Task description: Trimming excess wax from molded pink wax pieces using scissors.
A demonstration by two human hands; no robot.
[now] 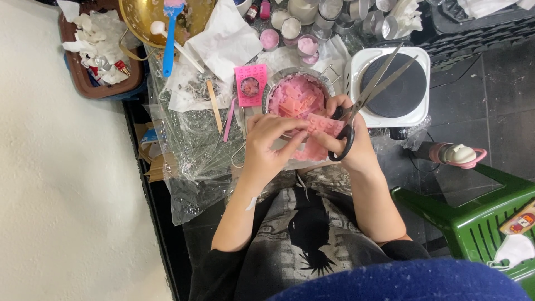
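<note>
My left hand (270, 142) pinches a flat pink slab (323, 127) by its near edge, just in front of a round metal bowl (269, 92) filled with cut pink pieces (295, 97). My right hand (352, 142) grips the black handles of long steel scissors (379, 78) and also touches the slab. The blades point up and away over a white single hot plate (415, 108). More pink material lies under my hands.
Crinkled clear plastic (189, 150) covers the work surface. A blue spatula (170, 39) rests in a gold bowl (134, 17). Small round tins (290, 28) stand at the back. A pink card (251, 83), wooden sticks, a brown tray of tissue (97, 50) and a green chair (479, 223) are nearby.
</note>
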